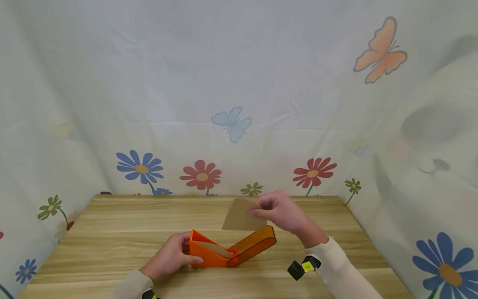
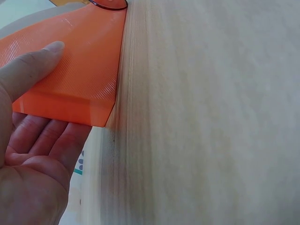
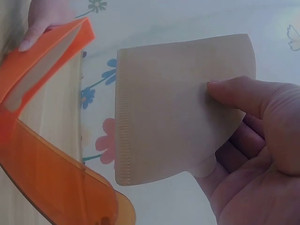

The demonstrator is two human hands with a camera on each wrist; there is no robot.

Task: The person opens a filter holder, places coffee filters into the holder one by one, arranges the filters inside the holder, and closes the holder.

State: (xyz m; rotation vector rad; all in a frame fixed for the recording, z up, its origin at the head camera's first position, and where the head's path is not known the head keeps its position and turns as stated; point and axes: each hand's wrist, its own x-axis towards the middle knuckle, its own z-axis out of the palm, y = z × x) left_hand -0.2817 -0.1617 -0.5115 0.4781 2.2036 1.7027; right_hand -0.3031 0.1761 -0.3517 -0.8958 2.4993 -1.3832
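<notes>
My left hand [image 1: 173, 254] grips the closed end of an orange filter holder [image 1: 207, 254], thumb on its near side and fingers behind it. The holder stands on the table with its translucent amber lid [image 1: 255, 245] swung open to the right. Inside lie brown paper filters [image 1: 212, 249], only their upper edges showing. Between thumb and fingers, my right hand [image 1: 280, 211] pinches a brown paper coffee filter [image 3: 173, 108], raised over the lid. A crimped seam runs along one edge of that filter in the right wrist view.
The wood-grain table [image 1: 149, 218] extends on both sides of the holder. Behind it hangs a pale curtain [image 1: 239, 83] printed with flowers and butterflies. A black strap device with a yellow label [image 1: 307, 266] is on the right wrist.
</notes>
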